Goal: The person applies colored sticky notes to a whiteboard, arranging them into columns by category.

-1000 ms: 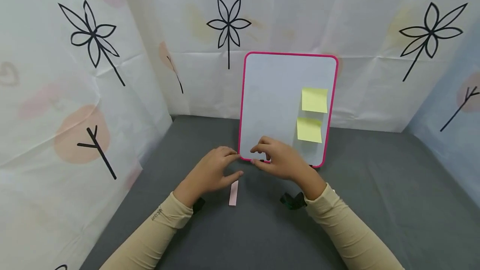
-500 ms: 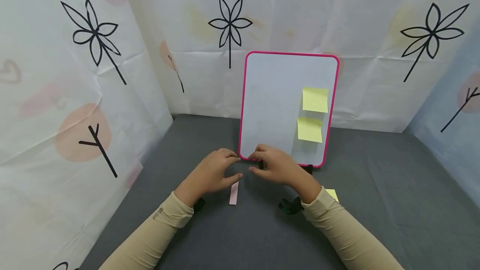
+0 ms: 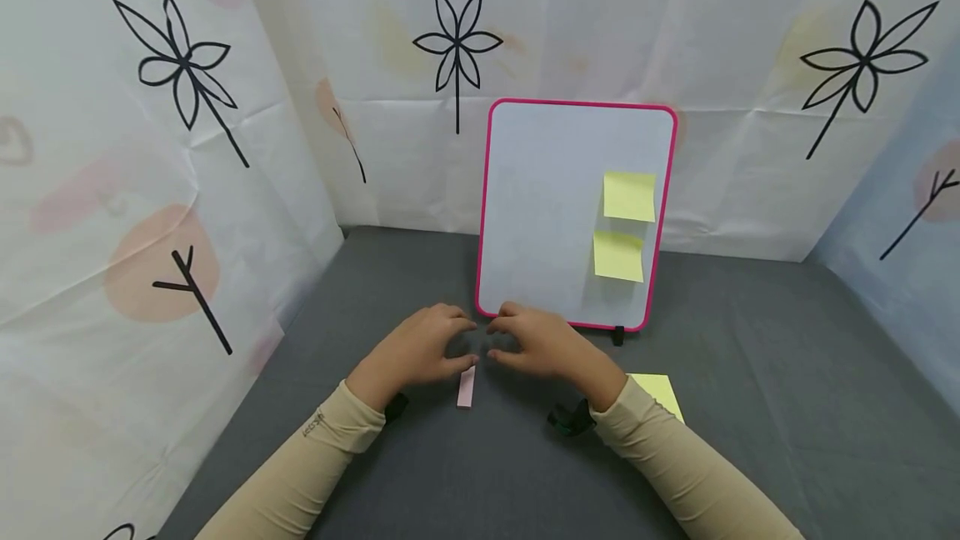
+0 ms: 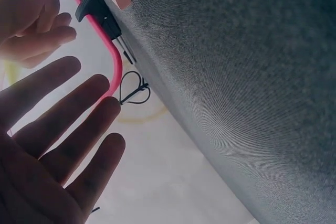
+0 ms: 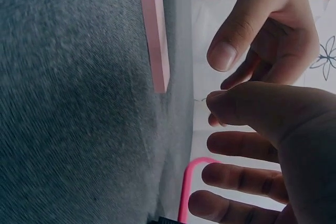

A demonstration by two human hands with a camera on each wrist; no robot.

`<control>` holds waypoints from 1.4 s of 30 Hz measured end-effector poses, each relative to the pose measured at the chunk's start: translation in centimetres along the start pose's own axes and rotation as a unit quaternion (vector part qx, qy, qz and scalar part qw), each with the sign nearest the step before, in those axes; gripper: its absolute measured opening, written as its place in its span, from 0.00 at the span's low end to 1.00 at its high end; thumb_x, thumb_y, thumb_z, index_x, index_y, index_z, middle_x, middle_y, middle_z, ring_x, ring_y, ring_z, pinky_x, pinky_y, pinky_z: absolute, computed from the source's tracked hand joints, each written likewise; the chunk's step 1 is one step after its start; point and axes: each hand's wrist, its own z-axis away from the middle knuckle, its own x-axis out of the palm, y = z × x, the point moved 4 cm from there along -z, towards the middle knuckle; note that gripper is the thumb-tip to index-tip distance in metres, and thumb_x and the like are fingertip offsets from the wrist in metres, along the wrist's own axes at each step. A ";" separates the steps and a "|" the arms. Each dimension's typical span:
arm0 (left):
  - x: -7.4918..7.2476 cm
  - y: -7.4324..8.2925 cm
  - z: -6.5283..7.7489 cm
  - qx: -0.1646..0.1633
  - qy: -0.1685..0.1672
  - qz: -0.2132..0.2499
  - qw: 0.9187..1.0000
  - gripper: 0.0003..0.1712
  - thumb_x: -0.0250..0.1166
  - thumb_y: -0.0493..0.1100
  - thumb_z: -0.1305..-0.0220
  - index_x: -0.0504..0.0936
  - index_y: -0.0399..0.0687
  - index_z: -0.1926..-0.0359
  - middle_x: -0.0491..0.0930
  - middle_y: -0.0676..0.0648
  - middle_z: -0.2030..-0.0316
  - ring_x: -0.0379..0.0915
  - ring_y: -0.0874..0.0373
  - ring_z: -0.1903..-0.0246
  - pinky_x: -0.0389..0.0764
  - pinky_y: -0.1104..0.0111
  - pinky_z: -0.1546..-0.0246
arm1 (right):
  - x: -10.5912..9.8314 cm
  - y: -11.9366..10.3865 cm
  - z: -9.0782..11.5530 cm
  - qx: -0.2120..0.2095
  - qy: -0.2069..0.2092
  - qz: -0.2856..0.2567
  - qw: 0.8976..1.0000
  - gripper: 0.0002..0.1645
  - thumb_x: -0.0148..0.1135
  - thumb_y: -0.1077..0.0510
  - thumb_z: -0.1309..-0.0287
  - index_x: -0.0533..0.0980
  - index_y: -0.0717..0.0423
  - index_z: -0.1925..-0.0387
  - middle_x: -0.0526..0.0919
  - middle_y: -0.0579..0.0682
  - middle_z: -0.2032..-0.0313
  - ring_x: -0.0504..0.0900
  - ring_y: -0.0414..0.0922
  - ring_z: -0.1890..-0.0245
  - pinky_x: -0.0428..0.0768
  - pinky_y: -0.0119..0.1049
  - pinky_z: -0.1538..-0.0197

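Observation:
My left hand point(image 3: 420, 348) hovers over the table with spread, relaxed fingers and holds nothing. Facing it, my right hand point(image 3: 543, 344) has loosely bent fingers and an empty grasp, its fingertips a short gap from the left ones. Just under the left thumb lies a narrow pink strip-shaped block point(image 3: 466, 387) on the grey cloth; the right wrist view shows it as a long, thick pink bar point(image 5: 156, 35). Behind the hands stands a pink-framed whiteboard point(image 3: 547, 190), with two yellow sticky notes, an upper note point(image 3: 628, 196) and a lower note point(image 3: 618, 257), on its right side.
A yellow sheet or pad point(image 3: 660, 390) lies on the table, partly covered by the right sleeve. Black feet point(image 3: 618, 336) support the board's lower edge. Patterned white curtains point(image 3: 375, 148) enclose the back and left of the grey table point(image 3: 750, 373).
My right hand has come down and left, away from the board's lower edge toward the left hand. The yellow sheet beside the right sleeve has come into view. The left hand has barely moved.

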 end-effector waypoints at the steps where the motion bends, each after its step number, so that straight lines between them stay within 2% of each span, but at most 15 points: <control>1: 0.0 0.0 0.0 0.000 -0.003 0.002 1.000 0.26 0.77 0.52 0.36 0.88 0.41 0.43 0.87 0.45 0.50 0.84 0.51 0.50 0.86 0.57 0.46 | 0.1 0.0 0.0 -0.001 -0.002 0.002 1.000 0.18 0.74 0.49 0.35 0.87 0.54 0.49 0.83 0.49 0.58 0.76 0.38 0.69 0.79 0.32 0.64; 7: 0.2 0.3 0.0 -0.001 -0.021 0.012 1.000 0.27 0.78 0.53 0.37 0.88 0.41 0.43 0.86 0.45 0.49 0.83 0.51 0.50 0.85 0.56 0.46 | 0.8 -0.2 0.1 -0.003 -0.019 0.004 1.000 0.20 0.74 0.48 0.36 0.87 0.54 0.47 0.83 0.49 0.58 0.78 0.39 0.68 0.81 0.34 0.62; 14: 0.7 0.2 0.2 -0.012 -0.057 0.008 0.998 0.27 0.77 0.54 0.36 0.88 0.42 0.42 0.86 0.45 0.49 0.83 0.51 0.50 0.85 0.56 0.47 | 1.3 -0.5 0.0 0.005 -0.032 0.001 0.999 0.23 0.74 0.45 0.36 0.86 0.52 0.46 0.84 0.49 0.55 0.80 0.40 0.64 0.83 0.37 0.58; 19: 1.0 0.1 0.3 -0.024 -0.074 0.010 0.997 0.27 0.77 0.55 0.35 0.88 0.44 0.42 0.85 0.46 0.47 0.83 0.51 0.49 0.85 0.56 0.46 | 1.7 -0.6 0.0 0.013 -0.036 0.013 0.999 0.25 0.74 0.40 0.36 0.86 0.50 0.45 0.84 0.47 0.54 0.80 0.38 0.63 0.83 0.36 0.59; 31: 1.4 -0.2 0.2 -0.050 -0.111 0.028 0.992 0.29 0.76 0.55 0.35 0.86 0.47 0.38 0.84 0.46 0.44 0.82 0.51 0.45 0.84 0.55 0.43 | 2.2 -0.4 -0.2 0.025 -0.055 0.028 0.998 0.26 0.74 0.38 0.37 0.86 0.46 0.44 0.82 0.43 0.57 0.76 0.35 0.66 0.79 0.31 0.63; 42: 1.3 -0.1 0.3 -0.052 -0.116 0.036 0.991 0.27 0.75 0.56 0.34 0.87 0.48 0.39 0.84 0.48 0.45 0.82 0.52 0.47 0.84 0.55 0.43 | 2.4 -0.7 -0.1 0.001 -0.043 0.031 0.999 0.25 0.73 0.37 0.36 0.87 0.47 0.47 0.81 0.44 0.60 0.75 0.35 0.68 0.76 0.30 0.66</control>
